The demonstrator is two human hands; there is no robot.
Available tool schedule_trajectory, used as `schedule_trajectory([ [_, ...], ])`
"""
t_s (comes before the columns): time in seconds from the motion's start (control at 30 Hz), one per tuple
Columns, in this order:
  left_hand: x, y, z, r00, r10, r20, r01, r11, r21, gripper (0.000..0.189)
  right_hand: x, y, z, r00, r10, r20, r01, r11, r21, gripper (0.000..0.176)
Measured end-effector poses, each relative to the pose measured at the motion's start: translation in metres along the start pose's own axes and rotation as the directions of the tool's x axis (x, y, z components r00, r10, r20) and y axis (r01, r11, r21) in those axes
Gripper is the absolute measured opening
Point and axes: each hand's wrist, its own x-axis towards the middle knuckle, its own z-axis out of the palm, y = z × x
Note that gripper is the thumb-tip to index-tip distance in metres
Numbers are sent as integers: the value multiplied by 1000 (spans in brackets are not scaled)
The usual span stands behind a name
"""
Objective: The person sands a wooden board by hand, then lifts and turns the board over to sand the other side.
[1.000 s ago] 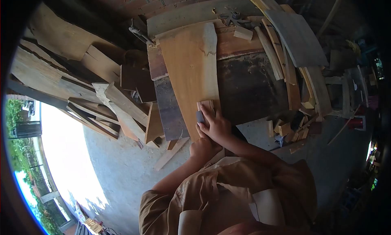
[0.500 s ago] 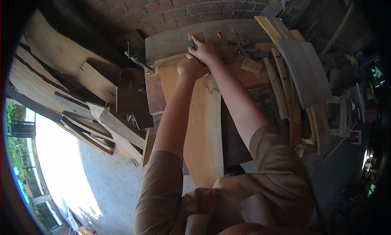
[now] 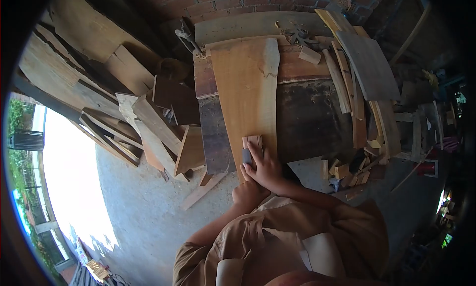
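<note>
A wooden hand plane (image 3: 253,139) with a dark grey piece on top rests on the near end of a long light-brown board (image 3: 245,87). My right hand (image 3: 267,171) lies over the plane and grips it, fingers reaching forward along its top. Just behind and below, my left hand (image 3: 246,193) is closed at the plane's rear, largely tucked under the right. The hands touch each other close to my body, and they hide the back half of the plane.
The board lies on a dark workbench (image 3: 312,122). A clamp (image 3: 186,35) stands at its far left corner, and a small wood block (image 3: 310,55) lies at the far right. Planks (image 3: 129,70) lean at left; more boards (image 3: 369,65) and offcuts (image 3: 342,171) are at right.
Both hands have drawn the plane back from the board's far end to its near end, towards my body. My arms have gone from stretched out to bent.
</note>
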Motion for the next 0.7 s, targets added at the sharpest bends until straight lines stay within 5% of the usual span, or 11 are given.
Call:
schedule_trajectory([
  [0.1,20,5,-18,993,-21,113,21,1000,9,124,23,2,1,995,44,85,-44,999,0,70],
  [0.2,63,10,-63,997,0,72,-4,998,55,124,85,11,9,998,55,30,-54,998,-32,68],
  [0.4,243,-14,-183,965,94,-244,-86,995,44,122,315,23,22,995,86,-43,-87,996,-30,63],
  [0.53,327,-24,-252,944,134,-302,-127,991,43,108,429,25,16,996,89,21,-89,995,36,63],
  [0.6,329,-15,-252,939,0,-344,10,1000,27,103,431,27,20,996,46,83,-47,999,7,64],
  [0.7,295,-10,-224,946,10,-323,-1,1000,29,112,386,27,16,998,68,-13,-69,998,-10,62],
])
